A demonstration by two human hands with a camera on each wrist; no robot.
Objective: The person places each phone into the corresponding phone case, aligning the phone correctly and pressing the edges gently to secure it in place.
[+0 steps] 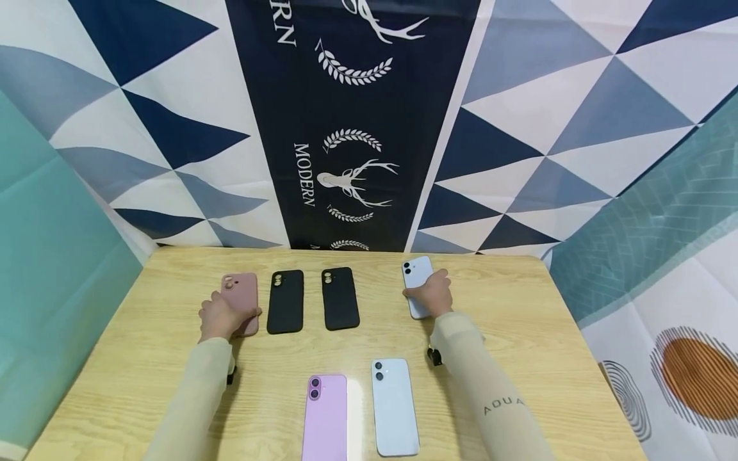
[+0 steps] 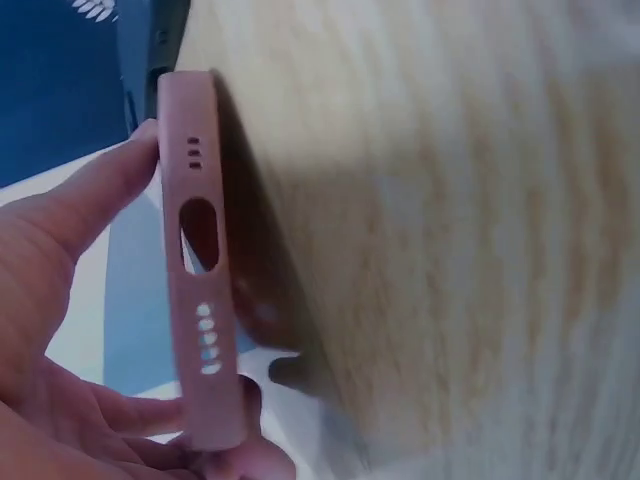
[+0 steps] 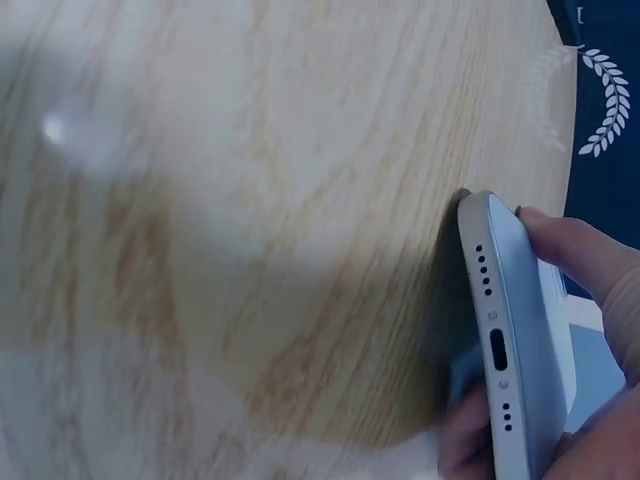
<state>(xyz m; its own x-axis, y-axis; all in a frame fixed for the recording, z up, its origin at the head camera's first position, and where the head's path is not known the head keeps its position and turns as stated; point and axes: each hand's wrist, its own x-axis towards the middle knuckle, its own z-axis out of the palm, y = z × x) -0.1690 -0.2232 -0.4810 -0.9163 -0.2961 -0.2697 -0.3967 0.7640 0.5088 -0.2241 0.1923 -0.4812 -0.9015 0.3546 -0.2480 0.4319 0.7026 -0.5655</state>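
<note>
While left hand (image 1: 221, 318) grips pink case (image 1: 245, 289), right hand (image 1: 436, 294) pale-blue phone (image 1: 419, 274), each underneath

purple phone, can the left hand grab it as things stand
Probably not yet: the left hand grips the pink case, so it would likely have to let go first, though nothing covers the purple phone.

You have two sets of three here.
One lilac phone (image 1: 325, 416) and two pale blue phones (image 1: 396, 410) (image 1: 421, 271) give you three; one pink case (image 1: 243, 289) and two black cases (image 1: 285, 304) (image 1: 341, 302), three more; plus your two hands (image 1: 221, 317) (image 1: 436, 296).
</note>
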